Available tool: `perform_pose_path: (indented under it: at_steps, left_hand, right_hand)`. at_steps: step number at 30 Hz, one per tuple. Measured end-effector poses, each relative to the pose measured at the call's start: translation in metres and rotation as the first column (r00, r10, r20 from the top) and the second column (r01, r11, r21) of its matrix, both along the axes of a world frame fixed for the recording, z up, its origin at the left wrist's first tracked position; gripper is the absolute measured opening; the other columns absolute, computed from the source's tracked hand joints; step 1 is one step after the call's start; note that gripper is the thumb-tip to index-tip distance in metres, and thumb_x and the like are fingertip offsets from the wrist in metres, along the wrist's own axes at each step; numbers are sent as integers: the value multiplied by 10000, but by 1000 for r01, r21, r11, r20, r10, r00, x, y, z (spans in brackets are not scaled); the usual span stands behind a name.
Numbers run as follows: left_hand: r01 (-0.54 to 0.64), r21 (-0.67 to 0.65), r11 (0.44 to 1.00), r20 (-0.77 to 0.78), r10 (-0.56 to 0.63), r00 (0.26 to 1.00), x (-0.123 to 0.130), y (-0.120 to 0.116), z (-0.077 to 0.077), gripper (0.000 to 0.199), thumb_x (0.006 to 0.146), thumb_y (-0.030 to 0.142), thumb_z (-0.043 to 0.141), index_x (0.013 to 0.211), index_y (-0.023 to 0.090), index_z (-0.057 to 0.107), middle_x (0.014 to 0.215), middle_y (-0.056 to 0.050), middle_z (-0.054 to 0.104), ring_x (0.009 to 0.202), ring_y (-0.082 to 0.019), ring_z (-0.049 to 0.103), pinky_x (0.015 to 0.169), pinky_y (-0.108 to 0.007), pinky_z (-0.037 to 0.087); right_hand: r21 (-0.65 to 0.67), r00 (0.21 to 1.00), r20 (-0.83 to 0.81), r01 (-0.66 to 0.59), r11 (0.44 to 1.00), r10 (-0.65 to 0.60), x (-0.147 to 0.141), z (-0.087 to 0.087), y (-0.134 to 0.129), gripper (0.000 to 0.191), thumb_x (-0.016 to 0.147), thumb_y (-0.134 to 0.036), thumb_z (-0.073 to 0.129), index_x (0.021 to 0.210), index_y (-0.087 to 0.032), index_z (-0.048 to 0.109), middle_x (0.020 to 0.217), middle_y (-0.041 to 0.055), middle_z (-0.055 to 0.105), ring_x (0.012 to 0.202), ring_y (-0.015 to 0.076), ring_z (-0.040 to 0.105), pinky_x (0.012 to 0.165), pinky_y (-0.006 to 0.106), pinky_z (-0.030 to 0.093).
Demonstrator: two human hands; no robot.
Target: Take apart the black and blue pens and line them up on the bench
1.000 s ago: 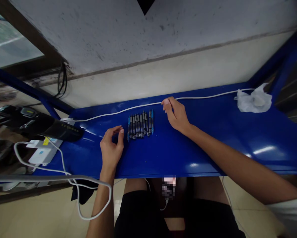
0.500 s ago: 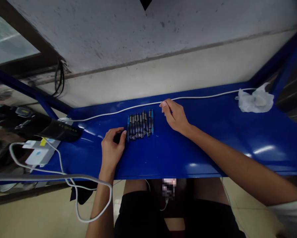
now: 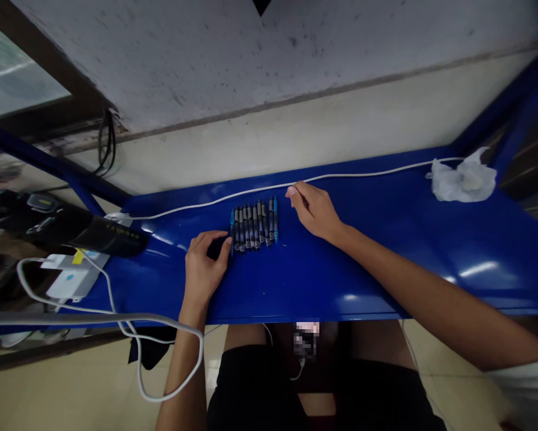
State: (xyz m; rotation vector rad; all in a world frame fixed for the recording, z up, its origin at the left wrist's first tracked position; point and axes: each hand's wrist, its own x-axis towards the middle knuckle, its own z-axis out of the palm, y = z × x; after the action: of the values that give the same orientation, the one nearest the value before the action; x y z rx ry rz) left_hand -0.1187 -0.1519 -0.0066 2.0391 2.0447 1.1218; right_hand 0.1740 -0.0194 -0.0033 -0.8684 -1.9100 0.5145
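A row of pens (image 3: pixel 255 224) lies side by side on the blue shelf top (image 3: pixel 296 281), most with grey grips and dark barrels. A blue pen (image 3: pixel 232 222) forms the left end of the row and another blue pen (image 3: pixel 275 220) the right end. My left hand (image 3: pixel 205 260) rests by the left end, fingers curved and thumb held apart, its tips at the left blue pen; whether they touch it is hard to tell. To the right of the row, my right hand (image 3: pixel 316 209) is closed, fingers curled in against the thumb, with nothing showing in it.
A white cable (image 3: pixel 363 175) runs along the back of the shelf behind the pens. A crumpled white plastic bag (image 3: pixel 462 179) sits at the right. A black cylindrical device (image 3: pixel 102 230), a white power strip (image 3: pixel 78 278) and a looped white cable (image 3: pixel 201 353) are at the left.
My left hand has shifted slightly right, closer to the left blue pen. My right hand has moved slightly left toward the row. The pens look almost unmoved.
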Motion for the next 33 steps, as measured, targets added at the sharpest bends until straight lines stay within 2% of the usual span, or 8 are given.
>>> perform_pose_path:
  at_steps: [4,7,10,14,18,22,26,33]
  left_hand:
    - [0,-22,1000,-15,-1,1000,2,0,1,193,994,349,749,1160,265,799,1195,-66,821,1178,-314,744,1125,-508,522]
    - [-40,-24,999,-13,40,999,-1,0,-2,225,968,300,729,1176,250,798,1136,-70,806,1060,-290,740,1027,-465,562]
    - [-86,-30,996,-15,85,996,-6,1,-6,215,992,333,711,1159,230,798,1077,-75,786,974,-271,727,945,-431,576]
    - [-142,-24,990,-7,142,990,-9,1,-8,277,1034,335,672,1238,188,787,1102,-112,775,993,-289,742,966,-461,592]
    - [-199,62,978,24,198,980,-5,-2,-2,306,1059,277,650,1314,168,777,1143,-132,754,1051,-296,753,991,-465,602]
    - [-224,230,947,25,224,974,4,-10,9,245,1084,251,649,1275,204,796,1169,-121,737,1134,-296,733,1046,-475,596]
    - [-123,375,919,-25,143,989,10,-16,13,233,1100,239,659,1289,229,795,1205,-117,727,1192,-284,720,1086,-480,594]
    - [127,410,903,-132,-79,988,17,-17,9,296,1055,101,677,1255,279,803,1172,-82,746,1090,-247,753,999,-455,638]
  right_hand:
    - [-11,1000,17,-14,1000,14,0,-1,0,390,1201,-512,374,987,-272,594,841,23,654,731,196,602,766,401,460]
    - [-19,1000,22,-20,1000,21,0,-1,0,381,1199,-506,380,981,-273,587,835,22,649,734,198,604,774,402,463]
    - [-21,999,31,-29,999,29,0,0,0,373,1197,-494,385,956,-272,563,846,26,650,743,201,603,775,401,457]
    - [-15,999,36,-36,999,37,-1,0,-1,364,1196,-478,397,922,-270,518,832,18,625,729,190,574,766,394,438]
    - [-5,999,40,-32,999,32,-1,0,-1,352,1194,-462,412,918,-266,508,824,14,611,715,180,546,740,392,409]
    - [16,998,55,-19,1000,18,-1,-1,-1,337,1187,-467,431,933,-268,530,809,10,605,695,178,521,704,392,384]
    - [30,998,55,-30,999,28,-1,-2,-1,320,1172,-476,474,947,-268,567,811,6,627,695,176,548,703,391,410]
    - [6,972,118,-206,979,204,-2,-3,-9,286,1083,-543,666,1192,-279,645,968,13,727,805,180,657,767,366,532]
